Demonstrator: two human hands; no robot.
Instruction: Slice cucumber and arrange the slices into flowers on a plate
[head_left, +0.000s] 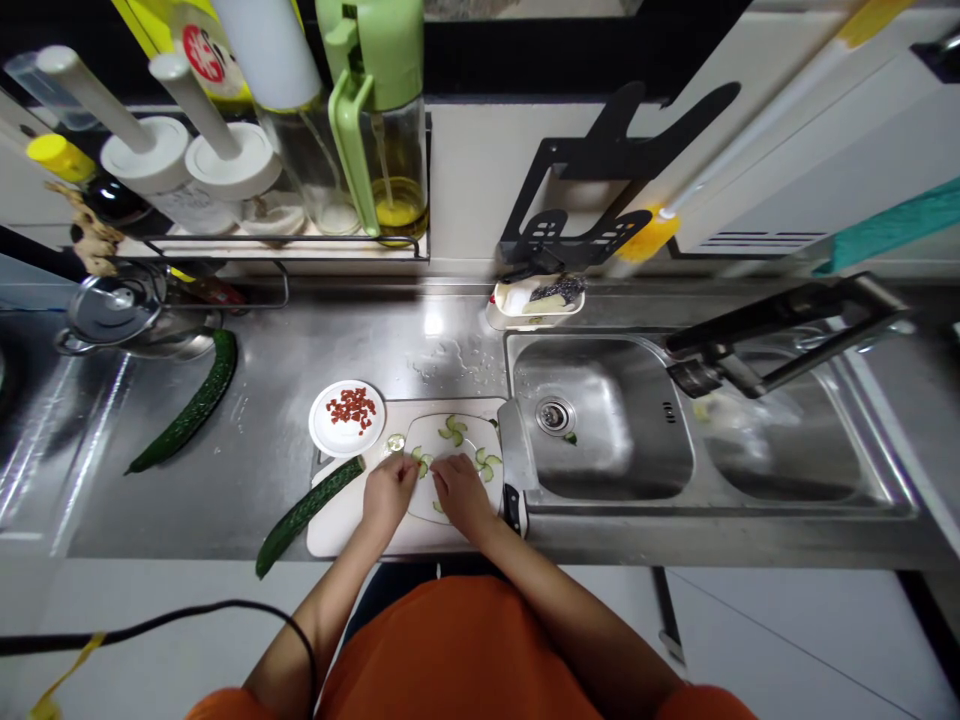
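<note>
My left hand (390, 490) is closed at the left side of a white plate (459, 424), its fingertips against thin cucumber slices (422, 461). From the right, my right hand (463, 492) reaches over the plate with fingers drawn together near its middle; what either hand pinches is too small to make out. Fanned cucumber slices (452, 431) lie at the plate's far side, with another fan (487, 464) at its right. The plate rests on a white cutting board (337, 530). A cut cucumber (310, 515) lies across the board's left edge, below a round cucumber piece (395, 442).
A small white dish (330, 430) holds diced red bits. The cleaver (516, 460) lies at the board's right edge, beside the double sink (607, 420) and black faucet (765, 340). A whole cucumber (195, 405) and a lidded pot (120, 305) stand left, under a condiment shelf (300, 245).
</note>
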